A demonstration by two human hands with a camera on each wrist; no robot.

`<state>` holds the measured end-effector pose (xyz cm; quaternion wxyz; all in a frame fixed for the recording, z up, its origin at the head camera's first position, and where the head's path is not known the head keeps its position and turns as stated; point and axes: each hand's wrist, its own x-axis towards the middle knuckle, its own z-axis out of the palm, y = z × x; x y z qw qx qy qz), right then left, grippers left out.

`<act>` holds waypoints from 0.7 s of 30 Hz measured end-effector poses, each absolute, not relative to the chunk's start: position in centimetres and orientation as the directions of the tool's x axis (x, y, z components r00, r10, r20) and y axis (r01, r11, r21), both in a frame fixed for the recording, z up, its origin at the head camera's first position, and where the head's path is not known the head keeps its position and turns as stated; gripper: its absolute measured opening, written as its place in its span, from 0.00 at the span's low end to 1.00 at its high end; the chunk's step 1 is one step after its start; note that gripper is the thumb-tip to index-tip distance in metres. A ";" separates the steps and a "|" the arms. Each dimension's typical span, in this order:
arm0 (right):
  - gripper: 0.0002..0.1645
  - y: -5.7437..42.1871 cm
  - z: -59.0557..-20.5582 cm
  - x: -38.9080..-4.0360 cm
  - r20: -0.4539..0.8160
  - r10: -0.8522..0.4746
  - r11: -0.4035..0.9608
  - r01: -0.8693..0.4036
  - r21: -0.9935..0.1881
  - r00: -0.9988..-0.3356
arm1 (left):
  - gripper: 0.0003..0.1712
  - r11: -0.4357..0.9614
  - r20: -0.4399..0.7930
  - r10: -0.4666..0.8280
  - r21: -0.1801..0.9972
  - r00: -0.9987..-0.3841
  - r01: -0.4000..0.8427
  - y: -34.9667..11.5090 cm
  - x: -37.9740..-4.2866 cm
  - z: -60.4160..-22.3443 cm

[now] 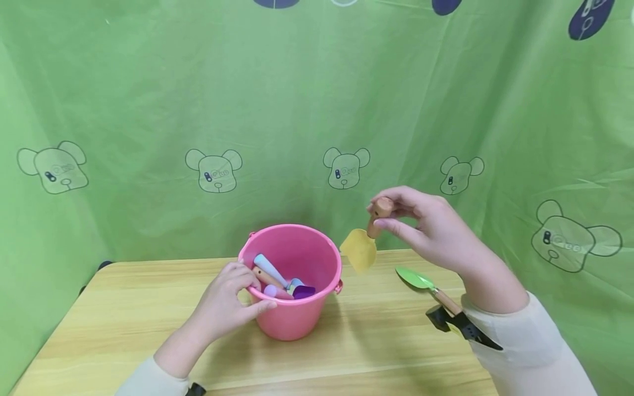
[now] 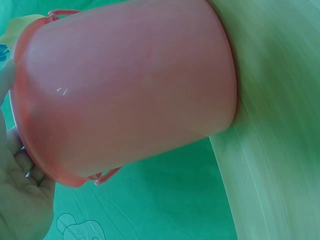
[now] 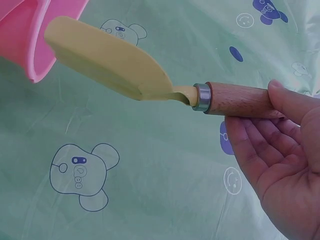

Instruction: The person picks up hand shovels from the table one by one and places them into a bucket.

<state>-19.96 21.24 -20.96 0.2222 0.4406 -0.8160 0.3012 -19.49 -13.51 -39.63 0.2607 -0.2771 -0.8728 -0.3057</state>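
Observation:
A pink bucket (image 1: pixel 292 319) stands upright on the wooden table. My left hand (image 1: pixel 218 305) grips its near-left rim, fingers over the edge and thumb along the outside. Inside lie several small tools, among them a light blue handle (image 1: pixel 269 269) and a purple piece (image 1: pixel 304 292); their lower parts are hidden. Right of the bucket, above the table, my right hand (image 1: pixel 431 228) pinches a yellow hand trowel (image 1: pixel 360 250) by its wooden handle (image 3: pixel 240 100), blade slanting down toward the bucket. The right wrist view shows a metal collar (image 3: pixel 202 97) between blade and handle.
On the table (image 1: pixel 173 297), below my right forearm, lies a green hand trowel (image 1: pixel 416 279) with a wooden handle, partly covered by the wrist strap (image 1: pixel 465 327). A green curtain (image 1: pixel 277 110) printed with bear heads hangs behind and along both sides.

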 end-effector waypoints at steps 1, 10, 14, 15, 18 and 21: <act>0.17 21.1 -21.0 -20.0 0.629 -0.584 0.428 -0.853 -0.299 -0.514 | 0.25 0.660 0.625 0.325 0.388 -0.710 0.643 -13.5 -19.5 -39.6; 0.16 20.1 -21.3 -20.4 0.635 -0.582 0.388 -0.860 -0.332 -0.508 | 0.25 0.663 0.633 0.327 0.375 -0.702 0.647 -13.5 -19.6 -39.8; 0.17 19.7 -21.6 -20.6 0.640 -0.581 0.373 -0.864 -0.339 -0.502 | 0.25 0.663 0.633 0.329 0.374 -0.701 0.648 -13.5 -19.6 -39.8; 0.17 19.6 -21.6 -20.6 0.642 -0.580 0.370 -0.864 -0.341 -0.502 | 0.25 0.663 0.633 0.330 0.373 -0.701 0.649 -13.5 -19.6 -39.8; 0.17 19.2 -21.8 -20.8 0.640 -0.579 0.365 -0.862 -0.351 -0.505 | 0.25 0.664 0.633 0.330 0.371 -0.700 0.649 -13.5 -19.6 -39.8; 0.16 18.8 -22.1 -20.9 0.634 -0.577 0.363 -0.857 -0.365 -0.514 | 0.25 0.666 0.630 0.330 0.373 -0.703 0.647 -13.5 -19.6 -39.8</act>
